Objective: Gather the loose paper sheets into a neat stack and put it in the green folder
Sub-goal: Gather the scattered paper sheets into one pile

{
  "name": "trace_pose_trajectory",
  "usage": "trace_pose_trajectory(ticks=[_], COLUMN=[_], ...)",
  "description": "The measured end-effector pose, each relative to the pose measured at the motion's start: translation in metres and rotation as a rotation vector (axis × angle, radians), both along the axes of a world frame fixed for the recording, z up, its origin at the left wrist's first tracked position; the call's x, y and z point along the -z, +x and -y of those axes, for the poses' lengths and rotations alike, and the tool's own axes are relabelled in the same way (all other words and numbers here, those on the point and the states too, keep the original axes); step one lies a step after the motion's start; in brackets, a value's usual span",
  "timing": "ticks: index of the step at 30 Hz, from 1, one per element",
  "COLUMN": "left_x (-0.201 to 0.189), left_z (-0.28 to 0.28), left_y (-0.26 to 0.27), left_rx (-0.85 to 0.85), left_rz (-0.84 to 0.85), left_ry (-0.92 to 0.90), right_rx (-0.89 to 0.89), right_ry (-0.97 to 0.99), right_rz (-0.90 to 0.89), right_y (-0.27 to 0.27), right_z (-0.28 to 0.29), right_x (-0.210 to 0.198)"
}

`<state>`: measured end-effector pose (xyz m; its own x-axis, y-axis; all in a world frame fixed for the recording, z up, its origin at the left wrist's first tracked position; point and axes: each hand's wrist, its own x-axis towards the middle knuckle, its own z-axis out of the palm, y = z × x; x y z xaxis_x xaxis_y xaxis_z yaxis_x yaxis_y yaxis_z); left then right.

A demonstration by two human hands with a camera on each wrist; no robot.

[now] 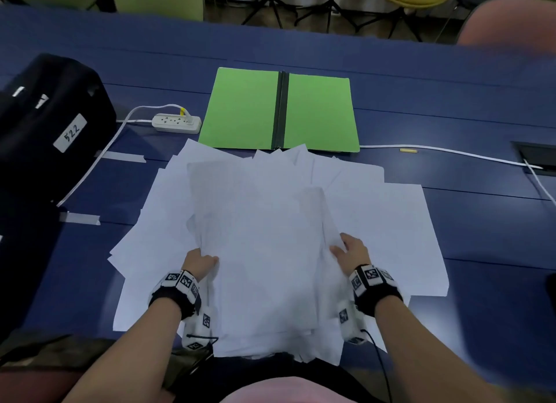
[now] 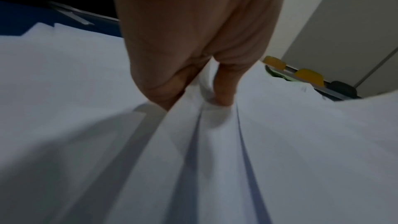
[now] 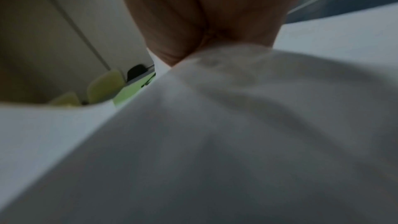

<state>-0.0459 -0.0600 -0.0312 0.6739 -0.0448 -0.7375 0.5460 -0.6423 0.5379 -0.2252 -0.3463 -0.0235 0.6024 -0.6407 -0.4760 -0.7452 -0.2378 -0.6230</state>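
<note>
— Sheets (image 1: 270,237): white, thin, fanned loose over the table (image 1: 481,222), near edge overhanging toward the lap, far corners touching the folder (image 1: 279,110).

— Grip?

— Left hand (image 1: 200,261) clamped on the left edge of the upper bundle, thumb on top; in the left wrist view, fingers (image 2: 224,89) pinching paper into long ridges. Right hand (image 1: 352,252) on the right edge, thumb over, remaining fingers tucked under; right wrist view mostly blurred paper, fingertips hidden, yet paper bunched at the palm.

— Handling?

— Likely light per sheet, some heft as a pile. Floppy: sagging wherever unsupported, creasing under a hard pinch, as those ridges already hint. Slick face to face, so prone to sliding apart and shedding the lowest ones.

— Best hold?

— Both long sides, midway along, palms squeezing inward, thumbs flat above, not pinching. Then probably upright on a short edge, tapping against the table to square up.

— Strays?

— Plenty outside the bundle: wide ones at right, more at left, a few beyond toward the folder. Worth sweeping inward before lifting.

— Folder?

— Lying open and flat just past the pile, green halves either side of a dark spine, power strip (image 1: 177,123) beside its left corner.

— Risk?

— Bent corners, a slipping fan, edges catching on the spine.
</note>
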Motion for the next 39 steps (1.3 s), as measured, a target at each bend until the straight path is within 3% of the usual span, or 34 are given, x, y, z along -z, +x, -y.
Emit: trace_pose_trajectory(ticks=[4,9,12,15,18,22,24,27,30,33,37,39], left_x=[0.008,0.002,0.0,0.001,0.002,0.001,-0.001,-0.004,-0.004,-0.006,-0.011,-0.01], left_z=[-0.002,0.006,0.012,0.016,0.015,0.013,0.014,0.015,0.014,0.014,0.016,0.015], left_y=[-0.01,-0.016,-0.015,-0.016,-0.016,-0.014,-0.015,-0.015,-0.015,-0.014,-0.013,-0.013], left_rx=[-0.078,-0.066,-0.034,-0.002,0.003,0.003,0.023,0.017,0.023,0.042,0.051,0.05], left_rz=[-0.013,0.042,0.065,0.094,0.102,0.096,0.084,0.072,0.067,0.069,0.053,0.06], left_ry=[-0.057,0.026,0.109,0.15,0.154,0.137,0.138,0.14,0.139,0.142,0.154,0.147], right_rx=[0.269,0.792,0.925,1.005,0.957,0.611,0.545,0.583,0.461,0.489,0.719,0.791], right_ry=[-0.008,-0.043,0.15,0.195,0.251,0.119,0.117,0.232,0.425,0.492,0.118,0.111], right_rz=[-0.006,-0.368,-0.261,-0.184,-0.077,-0.141,-0.129,-0.092,-0.124,-0.076,0.004,0.006], right_y=[0.005,-0.049,-0.077,-0.088,-0.079,-0.054,-0.048,-0.053,-0.061,-0.065,-0.066,-0.067], right_z=[0.005,0.04,0.059,0.074,0.074,0.058,0.05,0.048,0.043,0.04,0.056,0.064], right_x=[0.002,0.003,0.014,0.021,0.015,0.012,0.015,0.028,0.036,0.034,0.011,0.003])
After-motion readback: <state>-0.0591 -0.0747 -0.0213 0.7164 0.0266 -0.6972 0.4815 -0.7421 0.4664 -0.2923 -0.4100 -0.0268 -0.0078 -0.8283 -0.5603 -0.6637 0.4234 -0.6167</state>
